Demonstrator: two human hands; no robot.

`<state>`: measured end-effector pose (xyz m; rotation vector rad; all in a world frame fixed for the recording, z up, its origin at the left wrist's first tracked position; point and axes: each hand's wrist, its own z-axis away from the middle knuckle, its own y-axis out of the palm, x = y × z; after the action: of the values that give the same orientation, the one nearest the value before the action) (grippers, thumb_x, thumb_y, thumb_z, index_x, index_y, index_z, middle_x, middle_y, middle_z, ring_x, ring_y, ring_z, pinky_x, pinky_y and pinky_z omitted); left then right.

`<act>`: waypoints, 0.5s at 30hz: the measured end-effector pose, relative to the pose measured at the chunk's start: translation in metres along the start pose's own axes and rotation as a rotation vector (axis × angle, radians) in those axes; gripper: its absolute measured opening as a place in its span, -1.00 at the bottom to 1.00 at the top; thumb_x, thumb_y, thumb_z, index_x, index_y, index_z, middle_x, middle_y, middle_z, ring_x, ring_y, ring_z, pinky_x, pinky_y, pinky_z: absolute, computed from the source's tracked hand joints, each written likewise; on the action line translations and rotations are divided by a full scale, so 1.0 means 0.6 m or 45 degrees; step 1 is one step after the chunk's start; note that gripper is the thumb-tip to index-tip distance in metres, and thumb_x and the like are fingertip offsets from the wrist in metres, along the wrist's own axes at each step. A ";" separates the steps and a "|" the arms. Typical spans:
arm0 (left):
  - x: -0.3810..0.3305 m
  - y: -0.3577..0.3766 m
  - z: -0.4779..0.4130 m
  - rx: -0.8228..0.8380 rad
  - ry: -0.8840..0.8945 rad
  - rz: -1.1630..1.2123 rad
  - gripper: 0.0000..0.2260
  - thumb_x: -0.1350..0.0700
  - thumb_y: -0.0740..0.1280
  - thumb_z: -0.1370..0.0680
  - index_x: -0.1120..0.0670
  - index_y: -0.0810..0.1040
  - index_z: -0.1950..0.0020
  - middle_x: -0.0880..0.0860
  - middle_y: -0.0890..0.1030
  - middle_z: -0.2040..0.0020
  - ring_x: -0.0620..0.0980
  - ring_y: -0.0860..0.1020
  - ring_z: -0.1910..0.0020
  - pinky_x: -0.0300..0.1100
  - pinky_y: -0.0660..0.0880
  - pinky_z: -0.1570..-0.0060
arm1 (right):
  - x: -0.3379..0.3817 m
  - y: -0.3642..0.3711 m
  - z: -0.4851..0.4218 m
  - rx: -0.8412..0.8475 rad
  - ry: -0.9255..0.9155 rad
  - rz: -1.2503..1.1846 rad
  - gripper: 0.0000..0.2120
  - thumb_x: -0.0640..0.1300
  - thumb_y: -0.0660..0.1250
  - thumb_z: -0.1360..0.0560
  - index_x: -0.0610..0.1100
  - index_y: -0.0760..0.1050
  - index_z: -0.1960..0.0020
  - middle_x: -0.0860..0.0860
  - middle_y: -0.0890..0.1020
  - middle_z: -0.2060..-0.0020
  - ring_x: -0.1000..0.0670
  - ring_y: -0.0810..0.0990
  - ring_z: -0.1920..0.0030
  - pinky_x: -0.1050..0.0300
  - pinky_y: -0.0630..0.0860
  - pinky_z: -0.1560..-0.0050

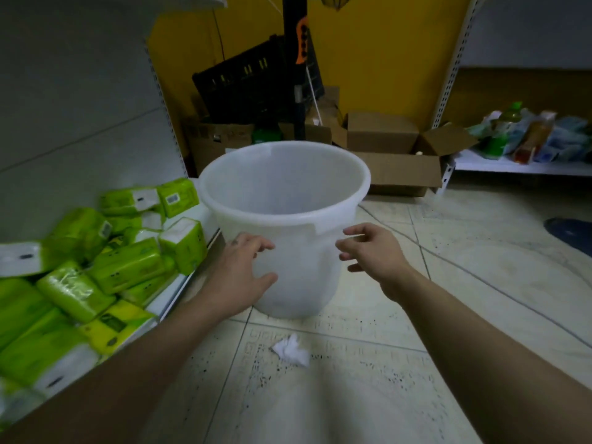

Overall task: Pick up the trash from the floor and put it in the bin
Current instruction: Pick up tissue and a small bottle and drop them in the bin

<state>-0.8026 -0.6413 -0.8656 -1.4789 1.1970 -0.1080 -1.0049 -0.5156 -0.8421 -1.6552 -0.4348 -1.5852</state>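
A translucent white plastic bin (pixel 285 187) stands upright on the tiled floor, and I see nothing inside it. My left hand (pixel 238 272) is at its left side with fingers spread, the fingertips at or very near the wall. My right hand (pixel 373 251) hovers at its right side, fingers apart, holding nothing. A crumpled white paper tissue (pixel 291 349) lies on the floor in front of the bin, between my two forearms.
A low shelf on the left carries several green tissue packs (pixel 128 264). Open cardboard boxes (pixel 394 155) and a black crate (pixel 253 84) stand behind the bin. A white shelf (pixel 525 166) with packaged goods is at the right. A dark shoe (pixel 570 232) rests on the floor.
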 end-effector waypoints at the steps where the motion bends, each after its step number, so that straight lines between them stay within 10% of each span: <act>1: 0.006 0.010 0.008 0.061 -0.045 0.021 -0.57 0.09 0.52 -0.34 -0.02 0.51 -0.17 -0.03 0.45 -0.07 -0.06 0.45 -0.01 -0.23 0.35 0.04 | -0.018 0.003 0.009 0.032 0.030 0.030 -0.72 -0.15 0.42 -0.45 -0.09 0.50 -0.14 -0.04 0.64 0.08 0.00 0.65 0.13 0.16 0.56 0.26; 15: 0.080 0.221 0.143 0.748 -0.343 -0.089 -0.35 0.03 0.46 -0.41 -0.02 0.30 -0.46 0.11 0.29 -0.47 0.13 0.22 -0.44 -0.08 0.19 -0.36 | -0.236 0.019 0.115 0.512 0.405 0.680 -0.65 -0.13 0.42 -0.48 -0.11 0.50 -0.25 -0.06 0.60 -0.08 -0.03 0.59 0.02 0.09 0.56 0.02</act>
<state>-0.8030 -0.5903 -1.0227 -0.9791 0.8015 -0.2741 -0.9725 -0.4347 -0.9740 -1.0720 -0.1148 -1.2268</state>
